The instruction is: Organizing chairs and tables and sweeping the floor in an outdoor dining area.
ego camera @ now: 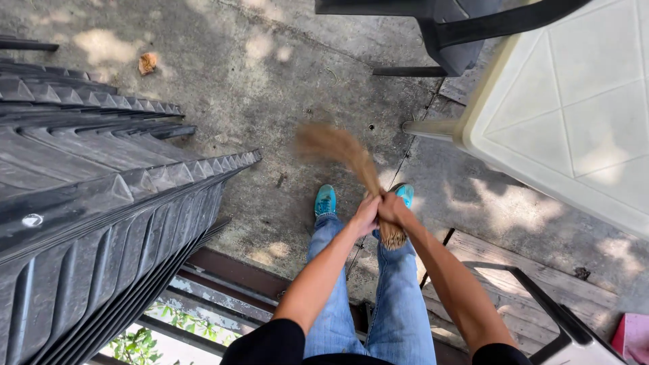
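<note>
Head view: left hand [365, 215] and right hand [392, 208] clamp together around the bound neck of a handleless grass broom [351, 162], bristles blurred toward 11 o'clock above the concrete floor [270, 81], teal shoes [325, 200] below.

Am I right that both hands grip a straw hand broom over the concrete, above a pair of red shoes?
Not quite: the shoes are turquoise, not red. The head view shows the left hand and right hand both gripping the straw hand broom over the concrete.
</note>
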